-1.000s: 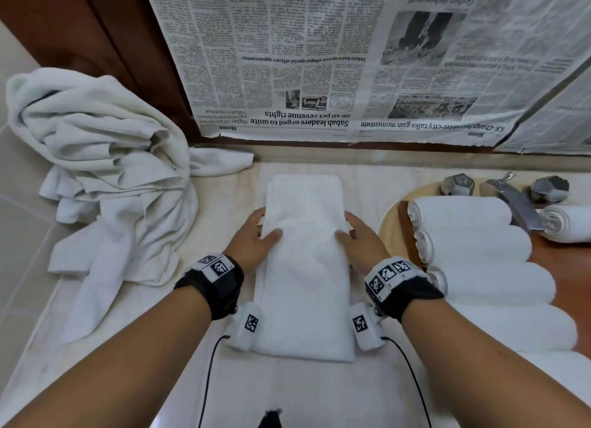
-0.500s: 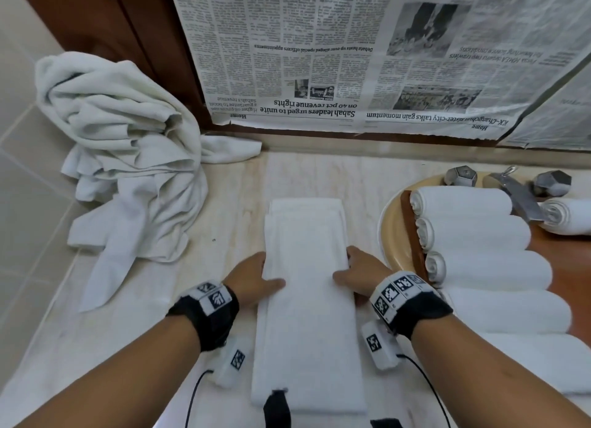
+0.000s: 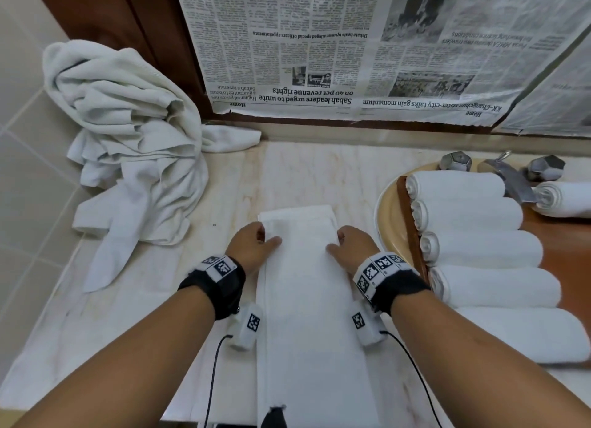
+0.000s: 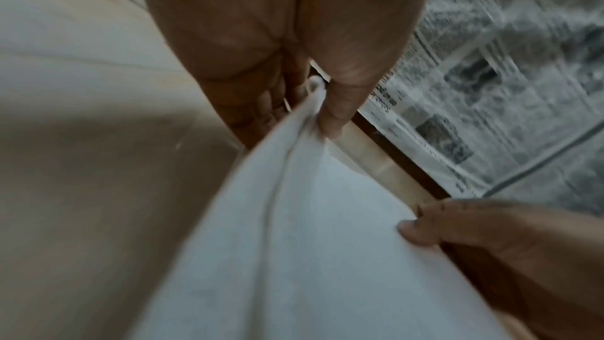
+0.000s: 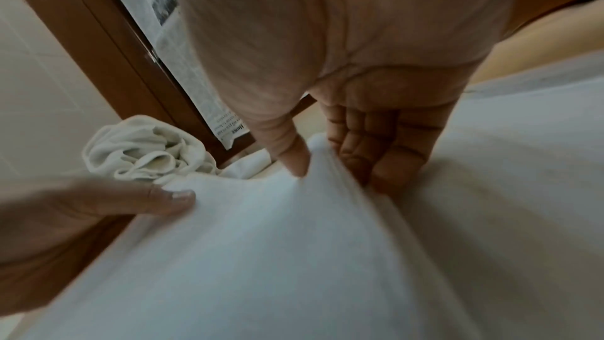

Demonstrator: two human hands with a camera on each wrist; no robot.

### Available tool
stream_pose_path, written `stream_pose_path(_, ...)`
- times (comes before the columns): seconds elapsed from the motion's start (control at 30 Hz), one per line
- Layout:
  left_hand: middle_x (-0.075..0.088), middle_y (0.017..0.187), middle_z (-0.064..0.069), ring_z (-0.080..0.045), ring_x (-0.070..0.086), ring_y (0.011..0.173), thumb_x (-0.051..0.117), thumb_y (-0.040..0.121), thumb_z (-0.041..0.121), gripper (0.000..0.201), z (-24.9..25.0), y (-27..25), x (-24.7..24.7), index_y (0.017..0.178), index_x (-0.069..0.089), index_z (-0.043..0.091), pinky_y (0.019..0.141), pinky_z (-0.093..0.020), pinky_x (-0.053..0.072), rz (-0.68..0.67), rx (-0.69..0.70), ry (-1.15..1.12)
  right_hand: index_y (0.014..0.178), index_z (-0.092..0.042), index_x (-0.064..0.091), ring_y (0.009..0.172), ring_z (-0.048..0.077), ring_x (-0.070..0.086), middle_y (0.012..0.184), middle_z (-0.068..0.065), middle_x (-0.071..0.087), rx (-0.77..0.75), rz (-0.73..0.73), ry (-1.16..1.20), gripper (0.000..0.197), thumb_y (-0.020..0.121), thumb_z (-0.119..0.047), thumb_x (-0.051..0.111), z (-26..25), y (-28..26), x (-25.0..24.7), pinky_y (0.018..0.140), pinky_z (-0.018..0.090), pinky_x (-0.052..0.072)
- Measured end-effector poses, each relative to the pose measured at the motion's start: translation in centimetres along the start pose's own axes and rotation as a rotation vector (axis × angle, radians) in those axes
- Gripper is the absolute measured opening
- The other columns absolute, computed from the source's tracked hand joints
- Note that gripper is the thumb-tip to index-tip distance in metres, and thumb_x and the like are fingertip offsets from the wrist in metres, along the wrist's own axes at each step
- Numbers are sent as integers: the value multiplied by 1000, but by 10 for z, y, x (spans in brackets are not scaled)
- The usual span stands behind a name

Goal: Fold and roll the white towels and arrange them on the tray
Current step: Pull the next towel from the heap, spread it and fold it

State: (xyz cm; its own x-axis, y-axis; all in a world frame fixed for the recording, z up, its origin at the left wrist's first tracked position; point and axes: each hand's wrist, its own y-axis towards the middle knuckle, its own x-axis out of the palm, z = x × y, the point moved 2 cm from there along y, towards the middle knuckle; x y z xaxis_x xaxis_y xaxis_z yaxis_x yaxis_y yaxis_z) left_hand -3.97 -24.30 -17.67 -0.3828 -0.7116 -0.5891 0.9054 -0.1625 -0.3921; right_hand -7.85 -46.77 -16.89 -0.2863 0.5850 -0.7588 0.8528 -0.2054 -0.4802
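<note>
A white towel folded into a long strip lies lengthwise on the marble counter in front of me. My left hand pinches its left edge near the far end, thumb on top and fingers underneath. My right hand pinches the right edge the same way. Several rolled white towels lie side by side on the brown wooden tray at the right. A heap of loose white towels sits at the back left.
The tray rests over a cream basin with a chrome tap and two faceted knobs behind it. One more rolled towel lies right of the tap. Newspaper covers the wall behind the counter.
The towel strip has been drawn toward me along the counter, its near end now past the front edge. Both hands went from resting on its sides to pinching its edges near the far end.
</note>
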Motion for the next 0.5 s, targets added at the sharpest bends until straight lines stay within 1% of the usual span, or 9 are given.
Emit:
stream_pose_path(0.03, 65, 112, -3, -23, 61, 99, 59, 96, 37, 34, 3, 1, 3, 116, 57, 9, 84, -35, 49, 3, 32, 31, 85, -16, 46, 80, 22, 52, 82, -1, 51, -4, -5, -25, 17, 96, -27, 51, 1, 2, 0, 58, 28, 34)
stream_pose_path(0.07, 61, 115, 1, -20, 58, 100, 53, 99, 34, 35, 5, 2, 5, 123, 52, 9, 83, -31, 45, 19, 56, 59, 92, -13, 46, 82, 23, 52, 86, 1, 53, -10, -6, -34, 13, 98, -25, 46, 1, 3, -1, 62, 31, 36)
stream_pose_path(0.1, 57, 113, 1, -19, 55, 98, 48, 101, 33, 35, 5, 3, 6, 127, 47, 9, 81, -29, 41, 42, 71, 73, 102, -10, 46, 82, 25, 52, 91, 5, 54, -17, -3, -32, 14, 101, -23, 42, 0, 3, -2, 66, 31, 37)
stream_pose_path(0.13, 57, 110, -2, -20, 54, 94, 45, 103, 31, 33, 6, 5, 6, 127, 44, 8, 78, -28, 39, 62, 77, 77, 112, -7, 44, 82, 25, 52, 95, 9, 56, -23, 0, -33, 19, 103, -23, 38, -1, 5, -4, 69, 32, 38)
stream_pose_path(0.2, 59, 106, -7, -21, 53, 87, 41, 104, 31, 31, 7, 11, 5, 124, 41, 6, 74, -29, 39, 73, 61, 83, 124, -4, 38, 79, 25, 52, 97, 12, 59, -25, -1, -52, 27, 105, -23, 35, -4, 7, -5, 69, 32, 38)
stream_pose_path(0.3, 59, 108, -12, -24, 52, 87, 40, 105, 31, 33, 9, 23, 3, 124, 40, 4, 73, -31, 39, 58, 21, 115, 131, -3, 32, 78, 24, 52, 93, 10, 56, 8, -29, -85, 31, 106, -21, 35, -7, 16, -4, 68, 32, 38)
stream_pose_path(0.37, 59, 112, -15, -25, 51, 88, 39, 105, 31, 35, 12, 33, 4, 125, 39, 3, 74, -32, 39, 43, 2, 136, 132, -2, 32, 81, 24, 52, 100, 13, 59, 44, -46, -91, 32, 106, -20, 36, -8, 23, -1, 70, 33, 39)
stream_pose_path(0.43, 60, 113, -18, -27, 52, 89, 39, 105, 30, 34, 15, 41, 5, 123, 40, 1, 74, -32, 38, 35, -21, 141, 133, -1, 30, 88, 27, 57, 105, 14, 60, 71, -57, -89, 33, 105, -18, 37, -9, 29, 1, 73, 33, 39)
stream_pose_path(0.5, 60, 114, -20, -30, 55, 92, 38, 105, 30, 35, 16, 47, 5, 123, 40, 0, 74, -32, 39, 33, -48, 145, 134, -2, 29, 99, 29, 61, 110, 14, 61, 85, -57, -92, 34, 105, -17, 37, -10, 33, 2, 75, 34, 41)
